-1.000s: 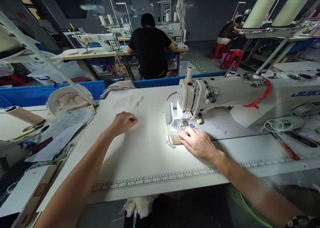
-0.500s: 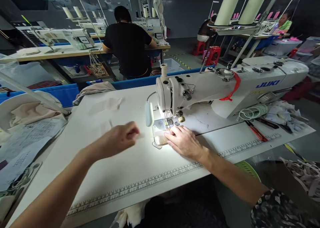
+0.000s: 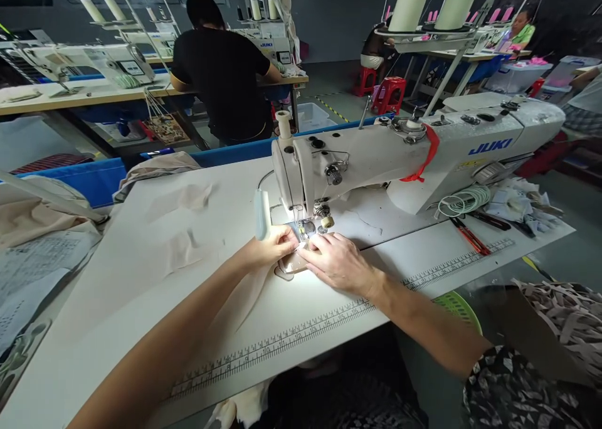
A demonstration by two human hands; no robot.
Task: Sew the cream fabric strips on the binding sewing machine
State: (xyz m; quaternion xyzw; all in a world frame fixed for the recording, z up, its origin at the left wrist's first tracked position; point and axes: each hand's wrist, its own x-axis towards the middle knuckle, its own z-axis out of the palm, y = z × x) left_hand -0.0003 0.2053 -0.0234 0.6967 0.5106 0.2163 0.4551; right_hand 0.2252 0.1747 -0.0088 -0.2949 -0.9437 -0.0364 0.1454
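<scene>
My left hand (image 3: 275,246) is just left of the needle area of a white JUKI sewing machine (image 3: 362,159), thumb and fingers pinched on a thin pale fabric piece (image 3: 251,294). The fabric trails down beneath my left forearm onto the table. My right hand (image 3: 336,263) lies just right of the presser foot (image 3: 305,227), its fingers bent and closed on the fabric's edge, their tips almost meeting the left ones. A lit needle plate lies beneath the fingertips. Two sheer beige fabric pieces, one nearer (image 3: 183,253) and one farther (image 3: 188,197), lie flat on the table to the left.
A printed ruler (image 3: 282,347) runs along the table's front edge. Red-handled snips (image 3: 470,236), a coil of pale cord (image 3: 463,201) and fabric scraps (image 3: 520,203) lie at right. Papers (image 3: 42,259) are at left. A co-worker (image 3: 221,71) sits ahead, facing away.
My left hand has moved right and forward to the needle area and now grips a fabric piece. My right hand stays by the presser foot. The view has shifted slightly.
</scene>
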